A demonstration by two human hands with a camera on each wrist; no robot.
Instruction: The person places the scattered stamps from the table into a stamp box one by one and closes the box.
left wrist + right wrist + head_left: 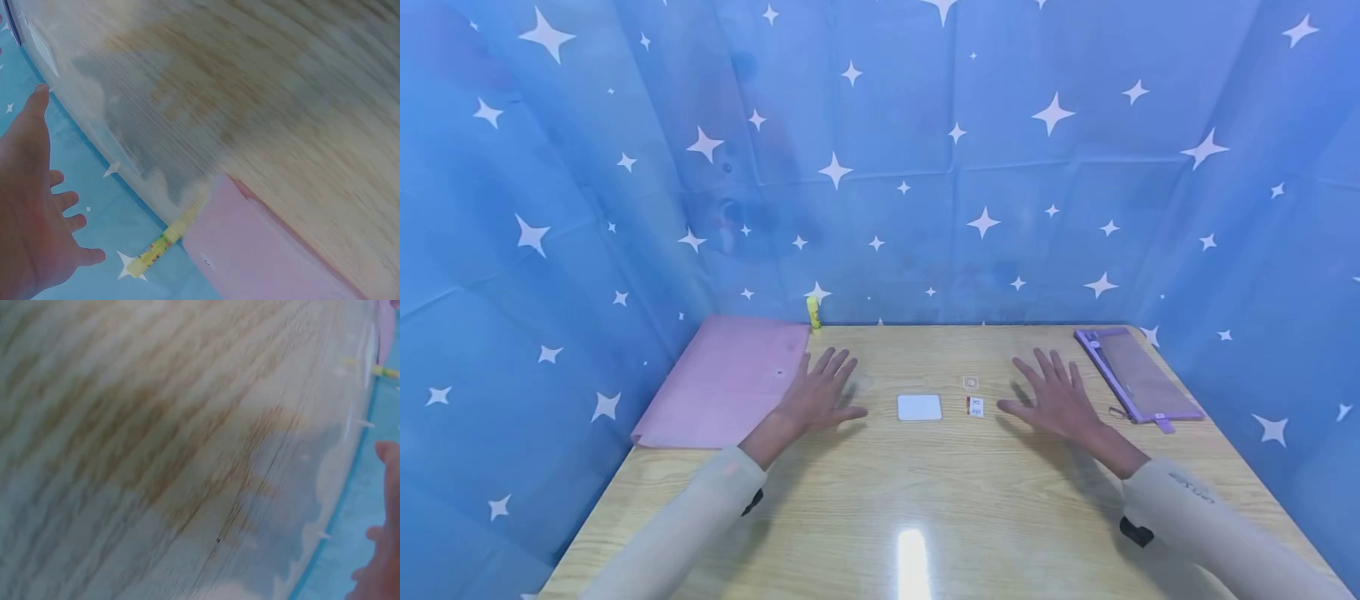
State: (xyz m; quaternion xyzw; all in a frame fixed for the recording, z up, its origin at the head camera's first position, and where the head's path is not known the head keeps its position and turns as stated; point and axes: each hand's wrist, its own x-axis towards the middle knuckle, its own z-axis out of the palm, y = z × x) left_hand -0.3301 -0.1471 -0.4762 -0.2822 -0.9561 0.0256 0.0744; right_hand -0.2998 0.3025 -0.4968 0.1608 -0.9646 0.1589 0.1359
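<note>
My left hand (817,393) hovers over the table, fingers spread, between a pink folder (730,379) and a small white rounded rectangular object (919,407). Holding nothing, the right hand (1062,402) is likewise spread, to the right of a small printed piece (975,407) with red and dark marks. Just behind that piece lies a small pale square (971,382) with a round mark. In the left wrist view, the hand (37,212) shows its splayed fingers, with a yellow glue stick (153,251) beyond them. Only part of the right hand (389,531) appears in its wrist view.
A purple zip pouch (1142,375) with a see-through panel lies at the table's right side. The glue stick (813,313) stands upright by the folder's back corner. Blue star-patterned curtains (910,167) enclose the wooden table (850,517) at the back and sides.
</note>
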